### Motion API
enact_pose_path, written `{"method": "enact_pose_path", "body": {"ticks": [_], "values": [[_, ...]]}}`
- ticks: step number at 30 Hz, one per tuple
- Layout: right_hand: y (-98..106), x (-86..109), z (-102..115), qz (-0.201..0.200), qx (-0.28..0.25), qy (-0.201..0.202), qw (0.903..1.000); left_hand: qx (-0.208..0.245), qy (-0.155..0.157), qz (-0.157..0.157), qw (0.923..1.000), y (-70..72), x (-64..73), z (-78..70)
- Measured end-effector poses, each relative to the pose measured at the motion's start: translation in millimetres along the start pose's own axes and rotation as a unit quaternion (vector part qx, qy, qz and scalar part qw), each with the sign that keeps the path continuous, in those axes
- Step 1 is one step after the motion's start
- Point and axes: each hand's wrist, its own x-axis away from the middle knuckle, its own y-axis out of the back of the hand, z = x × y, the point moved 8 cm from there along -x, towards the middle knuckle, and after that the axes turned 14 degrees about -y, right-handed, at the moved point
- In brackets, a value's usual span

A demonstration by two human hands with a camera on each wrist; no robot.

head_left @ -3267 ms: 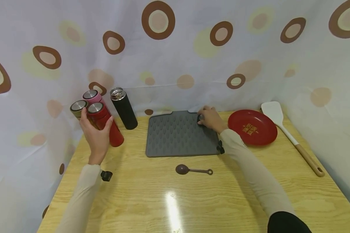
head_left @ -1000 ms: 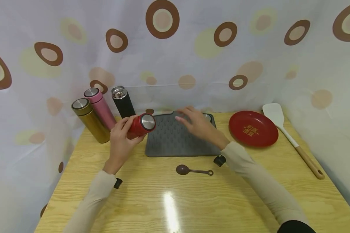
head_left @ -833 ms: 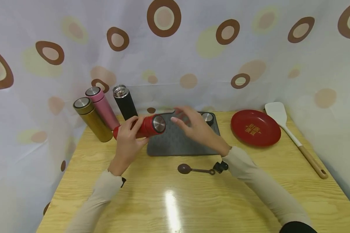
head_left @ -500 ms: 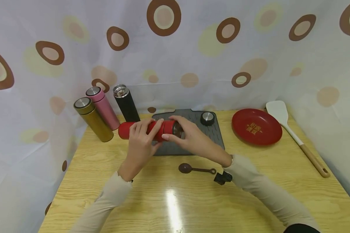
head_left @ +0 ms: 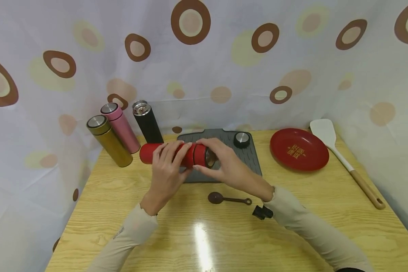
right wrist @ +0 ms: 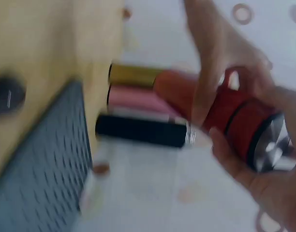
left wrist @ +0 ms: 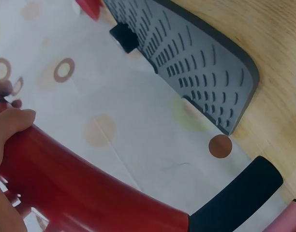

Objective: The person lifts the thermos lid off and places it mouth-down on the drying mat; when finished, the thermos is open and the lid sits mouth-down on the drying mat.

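A red thermos flask [head_left: 150,153] lies sideways in the air above the left part of the grey mat [head_left: 248,158], its capped end to the right. My left hand [head_left: 166,170] grips its body from the near side. The fingers and thumb of my right hand [head_left: 226,164] hold the red cap with the steel top, which faces the right palm. In the right wrist view the cap [right wrist: 249,125] sits on the flask, a dark ring between them. An uncapped black thermos [head_left: 147,122] stands behind; its black cap [head_left: 241,140] rests on the mat's back right corner.
A gold thermos [head_left: 113,145] and a pink thermos [head_left: 124,128] stand at the left by the patterned cloth. A brown spoon [head_left: 217,197] lies in front of the mat. To the right are a red plate [head_left: 297,160] and a white spatula [head_left: 346,162] with a wooden handle.
My left hand has brought the red thermos from beside the gold one to above the mat and tipped it sideways. My right hand has left the black cap and taken hold of the red cap.
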Motion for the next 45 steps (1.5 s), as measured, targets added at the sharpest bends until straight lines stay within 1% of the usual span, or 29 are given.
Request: {"method": "enact_pose_path", "body": {"ticks": [1,2,4,5,7,8,10,12,14,15,18,21,23,25,27,28,30,31,33,34,35,37,38,39,41,42,43,44,45], "values": [[1,1.7,3,-0.002,0.027,0.032,0.9991,0.002,-0.001,-0.004,1.0000,0.6,-0.1,-0.4],[2,3.7,5,-0.004,0.057,0.065,0.9962,0.003,-0.002,-0.007,1.0000,1.2,-0.1,-1.3],[5,8.8,9,-0.002,0.106,0.126,0.9864,0.005,-0.008,-0.009,0.9999,1.9,-0.3,-3.8],[6,10.6,9,0.001,0.127,0.148,0.9808,0.005,-0.012,-0.009,0.9999,2.0,-0.6,-5.1],[9,13.1,10,0.007,0.156,0.181,0.9709,0.003,-0.016,-0.007,0.9998,1.9,-1.6,-6.8],[10,13.0,10,0.012,0.162,0.189,0.9685,0.001,-0.016,-0.007,0.9998,2.0,-2.1,-7.1],[14,11.0,9,0.012,0.160,0.187,0.9692,0.000,-0.012,-0.003,0.9999,1.9,-3.7,-6.1],[22,7.6,9,-0.002,0.137,0.169,0.9761,-0.001,-0.003,-0.001,1.0000,2.3,-5.3,-3.4],[30,4.8,9,-0.028,0.109,0.146,0.9829,-0.004,0.007,0.004,1.0000,2.6,-6.5,-0.5],[34,4.2,9,-0.044,0.099,0.136,0.9848,-0.005,0.011,0.007,0.9999,2.4,-6.9,0.7],[39,3.3,7,-0.083,0.093,0.114,0.9857,-0.011,0.017,0.016,0.9997,0.1,-6.5,2.8],[37,1.6,1,-0.095,0.103,0.087,0.9863,-0.008,0.017,0.029,0.9994,-5.0,-5.0,2.9],[33,-1.0,-7,-0.086,0.101,0.049,0.9900,-0.003,0.019,0.039,0.9991,-9.2,-3.7,3.1],[27,-4.3,-18,-0.065,0.084,-0.003,0.9943,0.001,0.021,0.047,0.9987,-12.8,-2.5,3.7],[20,-7.4,-27,-0.027,0.046,-0.055,0.9971,0.001,0.024,0.050,0.9985,-15.7,-1.2,4.8],[16,-8.0,-32,-0.007,0.024,-0.078,0.9966,0.000,0.024,0.051,0.9984,-16.5,-0.6,5.0],[10,-8.5,-37,0.024,-0.017,-0.104,0.9941,-0.003,0.022,0.051,0.9985,-17.4,0.5,5.0],[9,-8.4,-38,0.034,-0.029,-0.107,0.9933,-0.003,0.020,0.050,0.9986,-17.9,1.1,5.1],[7,-7.7,-37,0.044,-0.046,-0.092,0.9937,-0.002,0.018,0.051,0.9985,-18.8,2.0,5.0],[8,-7.2,-36,0.044,-0.036,-0.074,0.9956,-0.001,0.018,0.053,0.9984,-19.2,2.6,5.2],[8,-6.4,-34,0.043,-0.021,-0.049,0.9976,0.001,0.018,0.054,0.9983,-19.8,3.2,5.5],[9,-3.3,-28,0.037,0.037,0.018,0.9985,0.005,0.020,0.059,0.9981,-21.2,4.2,6.4],[9,-1.1,-26,0.034,0.068,0.055,0.9956,0.007,0.021,0.062,0.9979,-21.7,4.7,6.7],[8,1.5,-23,0.028,0.105,0.092,0.9899,0.009,0.022,0.064,0.9976,-22.2,5.3,7.0],[6,6.3,-20,0.011,0.168,0.154,0.9737,0.012,0.025,0.066,0.9974,-22.9,6.5,7.6],[5,7.9,-19,0.001,0.192,0.173,0.9660,0.014,0.026,0.068,0.9972,-23.3,7.2,7.7],[4,9.0,-19,-0.003,0.203,0.184,0.9618,0.016,0.027,0.070,0.9970,-23.3,7.9,7.6],[4,9.6,-19,-0.007,0.205,0.183,0.9615,0.018,0.028,0.071,0.9969,-23.4,8.7,7.3],[4,9.4,-20,-0.007,0.200,0.172,0.9644,0.020,0.029,0.073,0.9967,-23.6,9.5,7.0]]}}
